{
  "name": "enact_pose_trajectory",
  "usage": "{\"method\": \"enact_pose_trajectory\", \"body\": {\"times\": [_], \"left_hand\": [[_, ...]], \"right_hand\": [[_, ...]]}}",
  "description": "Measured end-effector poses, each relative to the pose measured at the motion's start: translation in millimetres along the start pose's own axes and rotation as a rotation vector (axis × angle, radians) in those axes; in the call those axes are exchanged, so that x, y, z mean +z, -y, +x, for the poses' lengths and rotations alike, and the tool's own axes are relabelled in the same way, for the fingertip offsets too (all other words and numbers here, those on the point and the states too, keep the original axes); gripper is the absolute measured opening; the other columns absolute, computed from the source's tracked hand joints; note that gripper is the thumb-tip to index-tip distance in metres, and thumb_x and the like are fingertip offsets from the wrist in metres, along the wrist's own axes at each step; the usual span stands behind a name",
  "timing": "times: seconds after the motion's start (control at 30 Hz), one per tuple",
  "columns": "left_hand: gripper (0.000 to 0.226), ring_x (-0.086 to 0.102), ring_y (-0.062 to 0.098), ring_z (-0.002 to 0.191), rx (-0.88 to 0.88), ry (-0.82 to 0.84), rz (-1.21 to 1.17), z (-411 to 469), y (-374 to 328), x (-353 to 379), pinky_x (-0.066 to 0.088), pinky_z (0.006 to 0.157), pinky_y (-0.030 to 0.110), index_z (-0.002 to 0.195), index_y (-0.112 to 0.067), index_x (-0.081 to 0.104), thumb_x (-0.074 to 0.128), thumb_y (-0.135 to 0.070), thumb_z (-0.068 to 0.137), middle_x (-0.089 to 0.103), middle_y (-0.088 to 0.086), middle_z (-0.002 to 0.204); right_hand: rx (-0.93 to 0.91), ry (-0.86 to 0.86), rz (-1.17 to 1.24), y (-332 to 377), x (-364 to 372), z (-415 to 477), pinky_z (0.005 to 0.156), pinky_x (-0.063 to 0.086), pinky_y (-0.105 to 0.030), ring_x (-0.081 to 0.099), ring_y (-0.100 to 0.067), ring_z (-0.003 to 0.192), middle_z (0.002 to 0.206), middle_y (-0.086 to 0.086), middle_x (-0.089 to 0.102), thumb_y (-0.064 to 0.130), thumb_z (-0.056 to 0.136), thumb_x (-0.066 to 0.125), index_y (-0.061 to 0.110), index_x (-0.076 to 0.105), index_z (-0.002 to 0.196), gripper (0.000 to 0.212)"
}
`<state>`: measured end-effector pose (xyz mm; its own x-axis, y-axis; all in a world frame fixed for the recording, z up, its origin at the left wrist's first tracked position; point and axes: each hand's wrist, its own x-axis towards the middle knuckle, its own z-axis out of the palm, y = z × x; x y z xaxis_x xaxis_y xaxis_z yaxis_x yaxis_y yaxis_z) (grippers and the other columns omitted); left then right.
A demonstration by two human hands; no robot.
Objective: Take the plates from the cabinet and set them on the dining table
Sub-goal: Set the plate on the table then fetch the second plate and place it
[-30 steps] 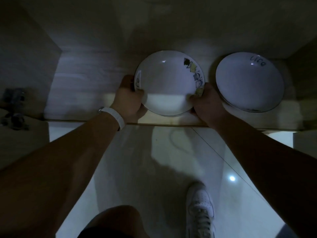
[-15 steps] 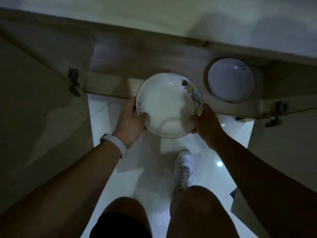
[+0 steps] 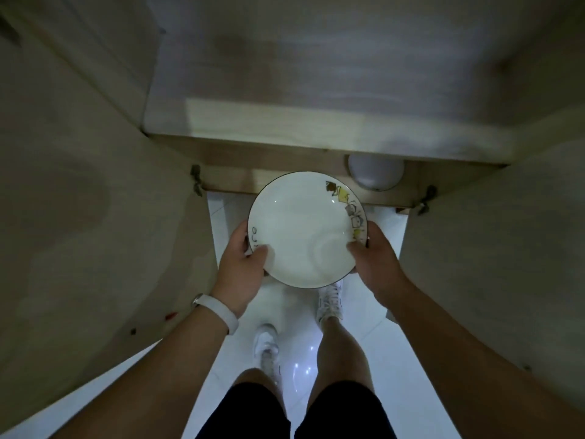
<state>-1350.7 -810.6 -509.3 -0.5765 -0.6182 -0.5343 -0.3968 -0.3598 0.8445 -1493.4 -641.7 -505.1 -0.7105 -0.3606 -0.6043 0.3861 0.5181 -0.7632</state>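
A white plate (image 3: 305,228) with a dark rim and small coloured pictures along its right edge is held level over the floor, in front of the cabinet (image 3: 285,153). My left hand (image 3: 242,264) grips its left rim, thumb on top. Its right rim is gripped by my right hand (image 3: 375,264). A second white plate (image 3: 376,172) lies on the cabinet's low shelf at the right, its far part hidden under the cabinet top.
Both cabinet doors stand open, the left door (image 3: 95,232) and the right door (image 3: 493,248), flanking my arms. White glossy floor tiles (image 3: 370,359) lie below, with my legs and white shoes on them.
The plate has come out of the cabinet shelf towards me and up, still in both hands. My view has risen, so the cabinet top now shows and the second plate looks smaller.
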Motion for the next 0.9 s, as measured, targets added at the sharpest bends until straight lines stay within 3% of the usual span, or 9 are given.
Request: {"method": "enact_pose_trajectory", "body": {"times": [0.07,0.17,0.27,0.4,0.5,0.63,0.7,0.8,0.9], "left_hand": [[0.051,0.064,0.014,0.103,0.012,0.025,0.001,-29,-28,-6,0.06,0.073,0.037,0.125,-0.034,0.057,0.046,0.005,0.093,0.065,-0.006,0.12],[0.053,0.067,0.012,0.098,0.046,0.107,-0.017,-75,-70,-12,0.058,0.068,0.031,0.117,-0.041,0.057,0.045,0.006,0.094,0.067,-0.008,0.115],[0.053,0.067,0.017,0.099,0.108,0.188,-0.012,-121,-111,-18,0.058,0.069,0.034,0.121,-0.034,0.058,0.046,0.009,0.092,0.069,-0.003,0.114],[0.053,0.067,0.013,0.097,0.152,0.27,0.004,-180,-154,-19,0.057,0.065,0.028,0.124,-0.031,0.057,0.047,0.009,0.091,0.07,-0.01,0.111],[0.054,0.068,0.008,0.092,0.193,0.333,0.019,-220,-184,-10,0.055,0.061,0.024,0.117,-0.037,0.059,0.049,0.009,0.091,0.071,-0.015,0.106],[0.054,0.067,0.0,0.084,0.279,0.465,0.04,-264,-210,13,0.054,0.058,0.02,0.107,-0.038,0.06,0.048,0.012,0.091,0.072,-0.02,0.095],[0.055,0.067,0.005,0.09,0.308,0.528,0.049,-280,-216,27,0.055,0.062,0.023,0.111,-0.04,0.06,0.051,0.01,0.089,0.072,-0.016,0.101],[0.053,0.066,0.016,0.101,0.339,0.614,0.085,-305,-216,49,0.056,0.077,0.041,0.112,-0.048,0.061,0.057,-0.004,0.082,0.071,-0.012,0.11],[0.059,0.068,0.012,0.095,0.345,0.694,0.099,-337,-214,74,0.057,0.067,0.035,0.111,-0.046,0.06,0.052,0.007,0.089,0.071,-0.013,0.106]], "right_hand": [[-0.007,-0.02,0.024,25,-7,-42,0.061,0.057,-0.028,0.062,-0.015,0.089,0.104,0.001,0.065,0.001,0.088,0.044,0.022,0.055,0.117,0.038],[-0.02,-0.075,0.044,56,-17,-104,0.064,0.057,-0.034,0.063,-0.018,0.087,0.101,0.003,0.067,0.002,0.088,0.043,0.032,0.057,0.111,0.04],[-0.051,-0.158,0.117,85,-29,-167,0.052,0.051,-0.022,0.06,-0.015,0.077,0.095,0.003,0.067,0.0,0.089,0.043,0.034,0.058,0.1,0.039],[-0.073,-0.238,0.218,111,-48,-250,0.043,0.043,-0.013,0.061,-0.001,0.067,0.09,0.007,0.067,-0.003,0.091,0.041,0.024,0.059,0.11,0.038],[-0.103,-0.302,0.246,124,-69,-302,0.048,0.048,-0.018,0.064,-0.001,0.065,0.082,0.01,0.07,-0.003,0.09,0.042,0.029,0.061,0.101,0.039],[-0.127,-0.385,0.284,126,-100,-359,0.066,0.061,-0.039,0.069,-0.009,0.078,0.088,0.014,0.071,0.002,0.088,0.044,0.038,0.063,0.098,0.041],[-0.158,-0.448,0.292,122,-116,-384,0.065,0.061,-0.038,0.068,-0.007,0.076,0.09,0.013,0.071,0.002,0.089,0.045,0.037,0.063,0.098,0.041],[-0.159,-0.529,0.338,110,-137,-420,0.056,0.056,-0.027,0.069,-0.009,0.079,0.095,0.007,0.072,0.003,0.09,0.045,0.034,0.061,0.106,0.038],[-0.168,-0.637,0.356,90,-158,-456,0.067,0.057,-0.033,0.068,-0.021,0.086,0.095,0.0,0.072,0.003,0.087,0.047,0.032,0.062,0.105,0.037]]}}
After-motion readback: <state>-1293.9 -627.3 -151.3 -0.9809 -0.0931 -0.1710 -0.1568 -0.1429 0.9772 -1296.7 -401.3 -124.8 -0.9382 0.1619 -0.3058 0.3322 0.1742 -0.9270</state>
